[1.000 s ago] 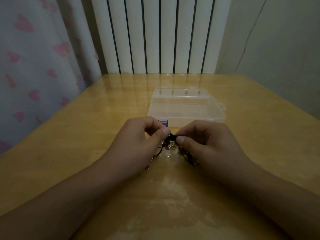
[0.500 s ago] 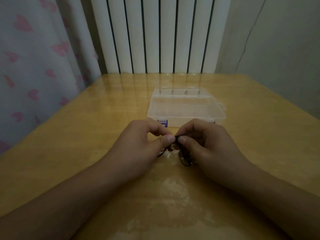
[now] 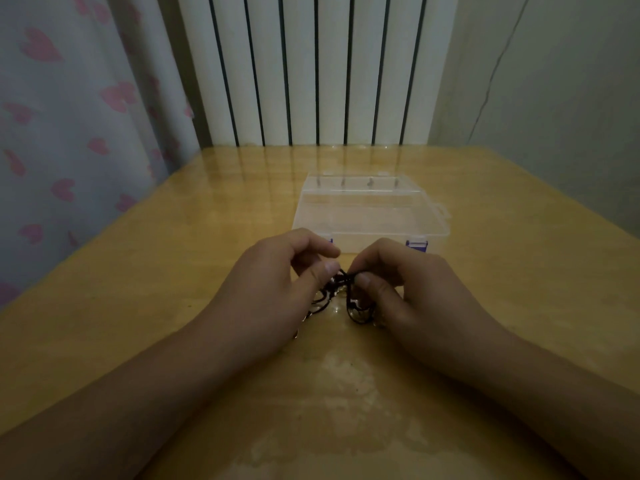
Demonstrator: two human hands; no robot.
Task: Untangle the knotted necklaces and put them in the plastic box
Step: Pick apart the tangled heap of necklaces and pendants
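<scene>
A heart-print curtain [image 3: 69, 133] hung left of the radiator [image 3: 311, 71]. On the glossy table [image 3: 173, 271], the left hand [image 3: 273, 289] and right hand [image 3: 412, 292] pinched the necklaces [image 3: 341, 289] before the lidded box [image 3: 370, 213]; no writing was legible.

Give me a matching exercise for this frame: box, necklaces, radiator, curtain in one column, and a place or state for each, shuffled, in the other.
Things:
1. box
2. necklaces
3. radiator
4. curtain

Descriptions:
A. pink hearts, at the left
B. pinched between both hands
C. clear, lid shut, on the table
D. white ribs, behind the table

Pairs: 1-C, 2-B, 3-D, 4-A
</scene>
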